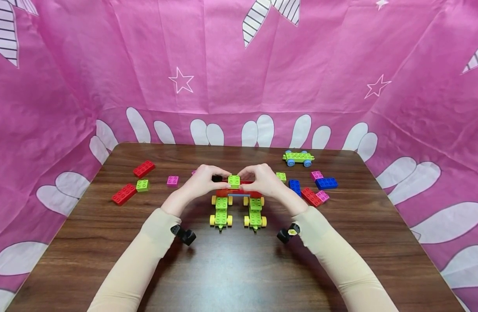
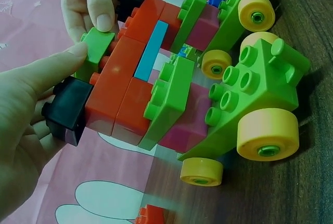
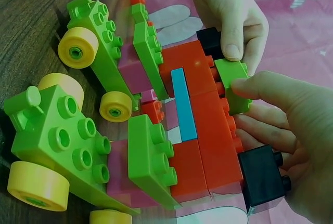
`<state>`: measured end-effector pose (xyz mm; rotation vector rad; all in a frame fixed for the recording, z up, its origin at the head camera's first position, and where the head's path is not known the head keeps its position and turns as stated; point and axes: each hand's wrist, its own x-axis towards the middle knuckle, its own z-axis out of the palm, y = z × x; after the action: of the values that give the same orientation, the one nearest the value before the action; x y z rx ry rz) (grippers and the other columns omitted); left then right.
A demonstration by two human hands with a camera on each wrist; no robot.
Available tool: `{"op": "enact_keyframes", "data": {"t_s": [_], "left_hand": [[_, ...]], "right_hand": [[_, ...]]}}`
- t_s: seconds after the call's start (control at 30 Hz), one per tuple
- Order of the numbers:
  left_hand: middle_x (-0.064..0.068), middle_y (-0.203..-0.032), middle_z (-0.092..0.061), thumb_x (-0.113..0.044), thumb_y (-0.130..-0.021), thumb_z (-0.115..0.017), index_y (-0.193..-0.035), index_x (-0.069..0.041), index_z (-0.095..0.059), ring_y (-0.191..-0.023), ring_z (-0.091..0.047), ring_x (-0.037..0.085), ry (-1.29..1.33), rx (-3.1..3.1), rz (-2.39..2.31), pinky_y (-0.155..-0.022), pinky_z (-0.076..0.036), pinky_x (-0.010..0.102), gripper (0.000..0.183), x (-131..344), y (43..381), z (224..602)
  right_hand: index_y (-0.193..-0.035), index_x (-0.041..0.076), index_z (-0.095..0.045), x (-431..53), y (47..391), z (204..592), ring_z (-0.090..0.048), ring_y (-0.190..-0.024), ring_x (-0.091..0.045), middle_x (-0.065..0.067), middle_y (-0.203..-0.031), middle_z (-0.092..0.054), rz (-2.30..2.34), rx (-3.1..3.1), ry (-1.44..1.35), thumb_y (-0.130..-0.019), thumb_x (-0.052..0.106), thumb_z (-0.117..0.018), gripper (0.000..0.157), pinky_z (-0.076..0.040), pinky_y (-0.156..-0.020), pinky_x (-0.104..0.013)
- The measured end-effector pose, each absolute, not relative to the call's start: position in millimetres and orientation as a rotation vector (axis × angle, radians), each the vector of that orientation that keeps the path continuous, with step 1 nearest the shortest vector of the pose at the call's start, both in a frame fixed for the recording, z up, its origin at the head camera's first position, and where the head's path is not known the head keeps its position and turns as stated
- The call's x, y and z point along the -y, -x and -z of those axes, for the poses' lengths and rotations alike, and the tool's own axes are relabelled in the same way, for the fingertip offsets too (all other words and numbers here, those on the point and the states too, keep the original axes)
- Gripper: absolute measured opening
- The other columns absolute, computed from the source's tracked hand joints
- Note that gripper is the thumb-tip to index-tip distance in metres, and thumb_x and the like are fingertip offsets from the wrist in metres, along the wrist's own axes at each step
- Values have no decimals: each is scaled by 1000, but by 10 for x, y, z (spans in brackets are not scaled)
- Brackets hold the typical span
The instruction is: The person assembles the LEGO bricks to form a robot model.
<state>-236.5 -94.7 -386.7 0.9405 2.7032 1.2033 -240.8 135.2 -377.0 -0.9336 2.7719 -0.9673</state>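
Left grip [image 1: 200, 181], right grip [image 1: 261, 180], curved inward, pinching green brick [image 1: 234, 181], seating unclear

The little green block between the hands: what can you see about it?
The green block looks like smooth plastic, with a square top and four round bumps facing up. It is on top of the red blocks, held by the left hand and the right hand together. I can't tell whether it's pushed all the way down.

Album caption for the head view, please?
Two hands hold a green block at the top of red bricks above green wheeled bases.
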Motion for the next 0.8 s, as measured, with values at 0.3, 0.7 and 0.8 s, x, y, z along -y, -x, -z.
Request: {"op": "enact_keyframes", "data": {"t_s": [0.3, 0.7, 0.8], "left_hand": [[9, -105, -73, -19, -83, -76, -111, -4, -72, -95, -68, 21, -960, -2698, -1209, -86, -54, 41, 32, 952, 2363, 3865], [9, -107, -73, -18, -83, -76, -112, -3, -72, -98, -67, 20, -947, -2655, -1154, -88, -54, 42, 33, 954, 2388, 3821], [9, -107, -73, -19, -83, -76, -112, -4, -72, -99, -67, 20, -934, -2646, -1134, -87, -54, 40, 33, 946, 2390, 3783]], "right_hand": [[-107, 6, -71, -1348, 2403, 3769, -68, -93, -19, -5, -100, -73, 970, -2771, 932, -79, 19, -79, 32, -56, -84, -35], [-108, 5, -72, -1329, 2405, 3737, -68, -95, -20, -7, -102, -73, 953, -2746, 896, -80, 18, -79, 31, -56, -85, -35], [-108, 5, -73, -1326, 2404, 3730, -68, -95, -20, -7, -102, -73, 951, -2750, 886, -79, 18, -79, 32, -56, -84, -36]]}}
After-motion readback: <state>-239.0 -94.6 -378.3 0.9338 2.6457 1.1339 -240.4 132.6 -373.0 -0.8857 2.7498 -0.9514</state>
